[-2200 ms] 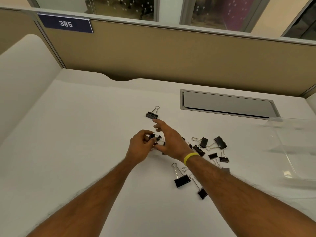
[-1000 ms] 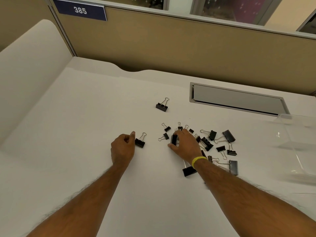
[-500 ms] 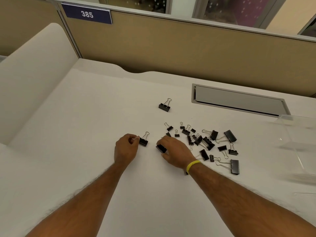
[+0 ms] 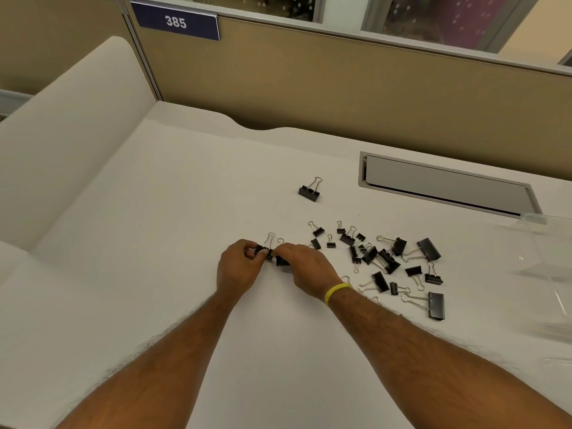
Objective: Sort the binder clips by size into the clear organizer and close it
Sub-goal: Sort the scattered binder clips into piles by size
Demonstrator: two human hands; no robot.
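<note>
Several black binder clips (image 4: 379, 257) of different sizes lie scattered on the white desk (image 4: 173, 212), right of centre. One medium clip (image 4: 309, 191) sits alone farther back. My left hand (image 4: 240, 267) pinches a medium binder clip (image 4: 263, 247) at the desk's middle. My right hand (image 4: 305, 269), with a yellow wristband, holds another black binder clip (image 4: 282, 261) right beside it, the two hands almost touching. The clear organizer (image 4: 544, 267) stands at the right edge, partly cut off.
A grey cable hatch (image 4: 445, 187) is set into the desk at the back right. A tan partition wall (image 4: 340, 88) with a blue "385" sign (image 4: 176, 22) closes the back. A white curved side panel (image 4: 62, 144) rises on the left.
My right hand has slid left with a clip from the pile until it meets my left hand, which keeps its clip in place. The view has shifted slightly.
</note>
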